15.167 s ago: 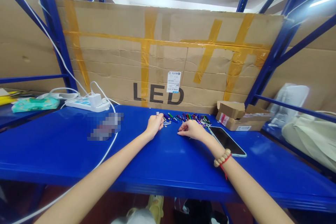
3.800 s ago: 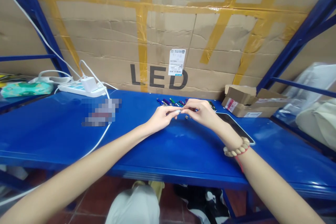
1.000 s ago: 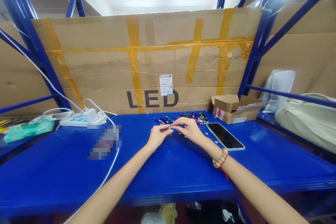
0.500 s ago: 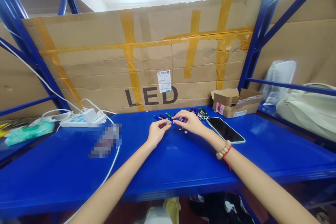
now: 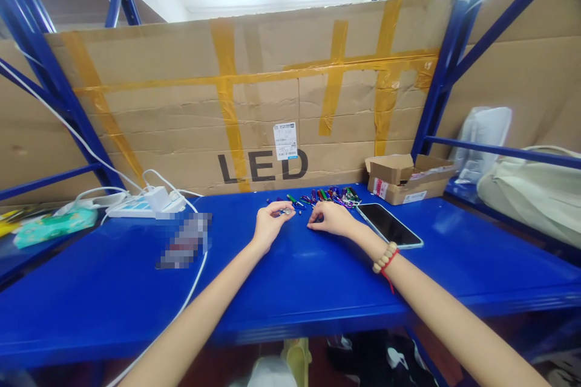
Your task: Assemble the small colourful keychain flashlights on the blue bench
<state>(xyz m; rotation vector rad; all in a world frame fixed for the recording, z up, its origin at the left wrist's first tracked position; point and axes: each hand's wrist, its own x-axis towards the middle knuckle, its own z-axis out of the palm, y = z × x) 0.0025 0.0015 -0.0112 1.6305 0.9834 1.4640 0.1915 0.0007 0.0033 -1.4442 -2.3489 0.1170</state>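
While white ceiling runs along the top of the frame, most of the bkgd is a tall tan cardboard panel (image 5: 263,110) w/ yellow-brown tape & black "LED" print. Glossy blue bench (image 5: 295,296) spans the lower half, side to side. Blue steel rack posts (image 5: 434,103) stand upper left & upper right.

Cream fabric bag (image 5: 529,196) at far right edge. White cable (image 5: 200,278) loops from mid left down to bottom left; white power strip (image 5: 131,208) mid left, by the panel. Pixelated patch (image 5: 185,245) next to cable, unreadable. Small brown cardboard box (image 5: 394,190), flaps up, right of ctr at bench rear. Dark-screened phone w/ pale rim (image 5: 389,225) lies flat in front of it.

Right hand (image 5: 333,219), ctr: fingers curled, tips together low at bench level; can't tell if anything's in them. Left hand (image 5: 267,227), just left of ctr, apart from the other. Loose pile of shiny blue, green, red & purple pieces (image 5: 349,195) behind right hand. Smallest: silvery part (image 5: 287,211), pinched btwn left thumb & fingertips.

Step, my read: small-parts handling, left holding, right busy at bench. Next move prob calls for steady left & light fingertip pinch; part that tiny could slip.
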